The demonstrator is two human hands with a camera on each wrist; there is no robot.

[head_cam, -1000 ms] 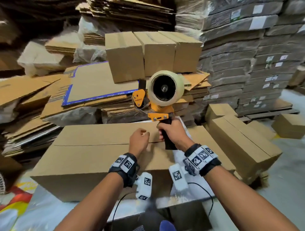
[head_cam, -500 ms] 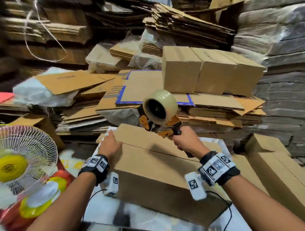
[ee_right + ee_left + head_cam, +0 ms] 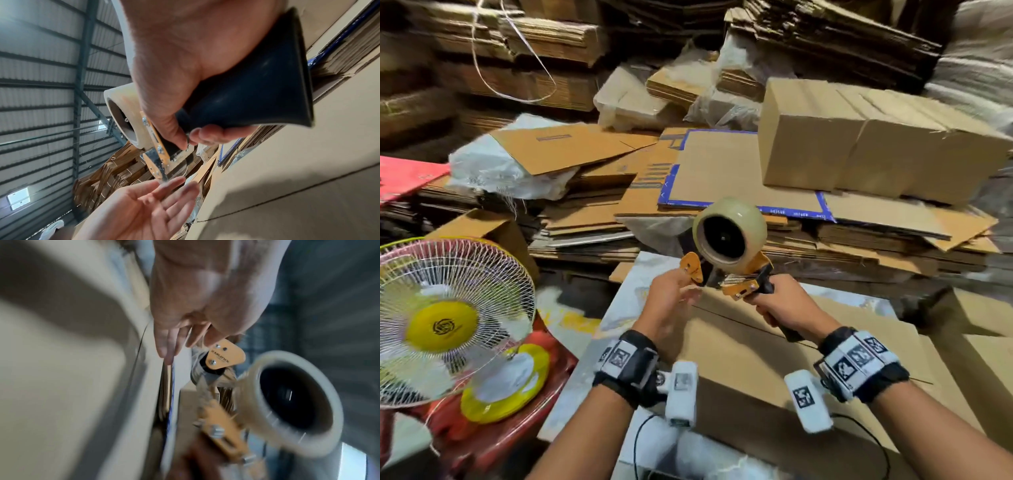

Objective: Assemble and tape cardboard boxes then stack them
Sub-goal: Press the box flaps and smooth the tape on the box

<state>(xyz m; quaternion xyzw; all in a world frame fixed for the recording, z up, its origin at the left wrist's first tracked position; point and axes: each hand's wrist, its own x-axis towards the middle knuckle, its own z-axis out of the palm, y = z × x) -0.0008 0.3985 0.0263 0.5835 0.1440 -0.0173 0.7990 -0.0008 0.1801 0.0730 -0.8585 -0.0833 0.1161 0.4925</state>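
While my right hand (image 3: 779, 303) clenches the black handle of the tape dispenser (image 3: 729, 246) above the cardboard box (image 3: 774, 356), my left hand (image 3: 671, 301) reaches its front end with loosely spread fingers (image 3: 170, 185) at the tape edge; whether they pinch it, I cannot tell. The box lies on the table (image 3: 619, 308), flaps closed. A fan (image 3: 448, 322) stands to the left.
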